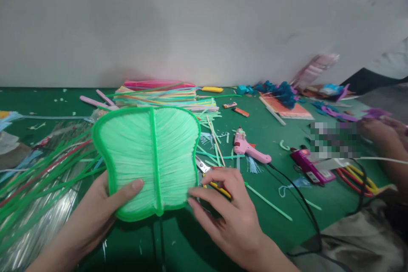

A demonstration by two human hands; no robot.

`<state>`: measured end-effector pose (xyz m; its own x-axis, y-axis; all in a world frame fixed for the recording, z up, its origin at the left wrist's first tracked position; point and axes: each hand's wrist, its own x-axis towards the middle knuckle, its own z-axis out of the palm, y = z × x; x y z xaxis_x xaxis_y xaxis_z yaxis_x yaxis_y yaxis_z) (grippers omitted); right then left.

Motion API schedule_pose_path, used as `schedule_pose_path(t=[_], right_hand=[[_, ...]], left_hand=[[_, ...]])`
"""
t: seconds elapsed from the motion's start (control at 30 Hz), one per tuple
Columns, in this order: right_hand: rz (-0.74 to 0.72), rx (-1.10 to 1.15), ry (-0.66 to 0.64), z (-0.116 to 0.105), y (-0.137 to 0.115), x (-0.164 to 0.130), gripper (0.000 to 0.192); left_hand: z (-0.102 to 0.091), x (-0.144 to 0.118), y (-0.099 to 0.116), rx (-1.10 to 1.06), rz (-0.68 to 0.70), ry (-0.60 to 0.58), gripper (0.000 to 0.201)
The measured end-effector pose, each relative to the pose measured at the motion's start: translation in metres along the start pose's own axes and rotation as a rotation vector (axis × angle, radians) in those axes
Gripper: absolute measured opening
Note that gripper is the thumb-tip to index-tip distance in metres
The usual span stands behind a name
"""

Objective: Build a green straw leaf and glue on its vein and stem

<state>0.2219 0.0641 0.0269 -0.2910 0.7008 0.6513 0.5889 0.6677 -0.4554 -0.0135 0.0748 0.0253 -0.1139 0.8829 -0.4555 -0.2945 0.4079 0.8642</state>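
A green leaf-shaped piece (130, 144) is held up in front of me, facing the camera. It has pale green fuzzy fill, a darker green pipe-cleaner rim and a raised rib down the middle. My left hand (105, 204) grips its lower left, thumb on the front and fingers behind. At the lower right edge, my right hand (231, 212) has its thumb and a finger pinched close together on the rim. Behind that hand lie scissors (201, 165), partly hidden, with yellow-and-red handles. A pink hot glue gun (250, 148) rests on the green table to the right.
Bundled pipe cleaners (165, 95) lie along the wall, with loose green ones (63, 174) and clear wrapping at left. At right are a magenta device (310, 165), black cables, an orange pad (287, 108) and another person's hand (381, 136) with purple material.
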Motion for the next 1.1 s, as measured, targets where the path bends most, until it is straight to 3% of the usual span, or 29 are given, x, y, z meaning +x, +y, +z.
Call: schedule_pose_path(t=[0.13, 0.47, 0.6, 0.77, 1.1], right_hand=[[-0.025, -0.050, -0.030, -0.002, -0.001, 0.000, 0.013], [-0.053, -0.212, -0.153, -0.001, -0.001, -0.006, 0.012], [-0.075, -0.310, -0.159, 0.006, -0.005, -0.003, 0.010], [-0.073, -0.415, -0.155, 0.013, -0.008, 0.001, 0.012], [-0.176, -0.481, -0.146, 0.015, -0.006, 0.004, 0.014]], left_hand=[[-0.004, 0.002, -0.004, 0.020, 0.002, -0.016, 0.069], [-0.008, 0.003, -0.010, 0.169, 0.008, 0.097, 0.071], [-0.002, -0.001, -0.009, 0.204, 0.044, 0.112, 0.070], [0.001, -0.004, -0.010, 0.208, 0.048, 0.043, 0.069], [0.005, -0.005, -0.008, 0.188, 0.079, 0.085, 0.069]])
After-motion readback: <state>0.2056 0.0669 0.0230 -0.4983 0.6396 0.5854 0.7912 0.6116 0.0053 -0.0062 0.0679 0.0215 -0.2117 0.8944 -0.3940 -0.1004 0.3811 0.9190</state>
